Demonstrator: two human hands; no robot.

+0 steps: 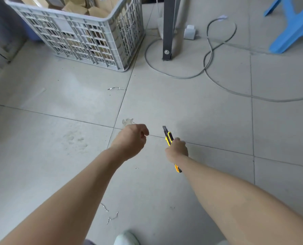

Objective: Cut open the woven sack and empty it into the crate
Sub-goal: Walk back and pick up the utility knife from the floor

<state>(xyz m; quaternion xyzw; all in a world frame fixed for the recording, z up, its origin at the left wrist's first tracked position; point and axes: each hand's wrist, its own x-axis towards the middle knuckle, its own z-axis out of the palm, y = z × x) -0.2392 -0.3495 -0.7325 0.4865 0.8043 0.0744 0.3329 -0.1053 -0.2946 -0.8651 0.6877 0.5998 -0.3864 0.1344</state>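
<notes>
A grey slatted plastic crate (80,39) stands on the floor at the upper left, with several small cardboard boxes (76,7) inside it. My right hand (177,149) is shut on a yellow and black utility knife (168,137), whose blade points up and away from me. My left hand (129,141) hangs beside it over the tiled floor, fingers curled closed, with nothing visible in it. No woven sack is in view.
A dark metal post (168,29) rises right of the crate. A grey cable (209,64) loops across the tiles past a white adapter (189,32). A blue plastic stool (292,27) stands at the upper right. Thin white strands (116,88) lie on the floor. My shoe (127,238) shows at the bottom.
</notes>
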